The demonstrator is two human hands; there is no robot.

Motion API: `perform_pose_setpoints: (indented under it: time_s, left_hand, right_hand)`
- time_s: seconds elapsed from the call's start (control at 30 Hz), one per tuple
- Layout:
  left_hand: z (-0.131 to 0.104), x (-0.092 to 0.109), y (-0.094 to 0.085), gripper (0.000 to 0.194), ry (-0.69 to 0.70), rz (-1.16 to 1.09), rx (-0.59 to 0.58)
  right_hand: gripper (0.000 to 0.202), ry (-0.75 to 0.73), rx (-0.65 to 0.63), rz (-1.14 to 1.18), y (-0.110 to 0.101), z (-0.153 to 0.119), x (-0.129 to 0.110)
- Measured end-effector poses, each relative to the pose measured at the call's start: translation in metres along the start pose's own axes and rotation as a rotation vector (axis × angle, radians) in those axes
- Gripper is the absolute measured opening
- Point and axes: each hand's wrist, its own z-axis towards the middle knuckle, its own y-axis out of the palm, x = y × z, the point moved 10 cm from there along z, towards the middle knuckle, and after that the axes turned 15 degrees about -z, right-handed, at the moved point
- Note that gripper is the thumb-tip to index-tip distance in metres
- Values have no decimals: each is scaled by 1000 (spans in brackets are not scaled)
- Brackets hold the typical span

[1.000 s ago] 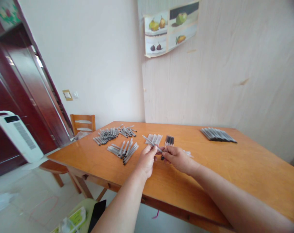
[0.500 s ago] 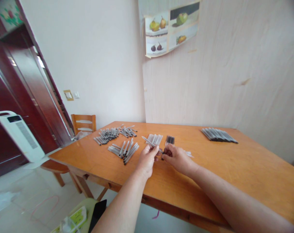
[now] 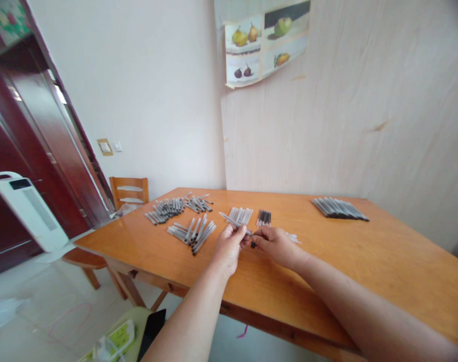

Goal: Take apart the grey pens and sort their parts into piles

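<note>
My left hand point(image 3: 231, 244) is closed around a slim grey-white pen point(image 3: 229, 218), which slants up to the left. At the pen's lower right end, the fingertips of my right hand point(image 3: 276, 244) are pinched together; exactly what they grip is partly hidden. A small black piece point(image 3: 253, 245), like a pen cap or plug, shows just below those fingertips. Beyond my hands lies a row of clear pen barrels point(image 3: 241, 215), with a short row of dark refills point(image 3: 264, 217) to its right. Some clear pieces point(image 3: 294, 238) stick out behind my right hand.
On the wooden table point(image 3: 327, 271), loose pens point(image 3: 164, 210) are heaped at the back left, with a nearer pile of pens point(image 3: 199, 234). A neat row of pens point(image 3: 340, 208) lies back right. A chair point(image 3: 129, 191) stands beyond the left edge, and a wall point(image 3: 289, 141) behind.
The right fingers have shifted slightly at the pen's end, and the small black piece below them shows more clearly. My left hand keeps its hold; the piles look unchanged.
</note>
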Motion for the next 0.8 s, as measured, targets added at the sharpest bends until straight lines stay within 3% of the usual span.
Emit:
perform_pose_setpoints:
  time_s: [0.23, 0.47, 0.67, 0.8]
  left_hand:
    - [-1, -1, -1, 35, -20, -3, 19]
    - [-2, -1, 1, 35, -21, -9, 5]
    - [-4, 0, 8, 34, -32, -65, -31]
    - [-3, -2, 5, 33, -37, -23, -16]
  right_hand:
    - [11, -20, 68, -17, -5, 0, -2]
    - [27, -46, -18, 64, 4, 1, -2]
    - [25, 54, -108, 279, 11, 0, 6]
    - [20, 46, -58, 212, 3, 0, 5]
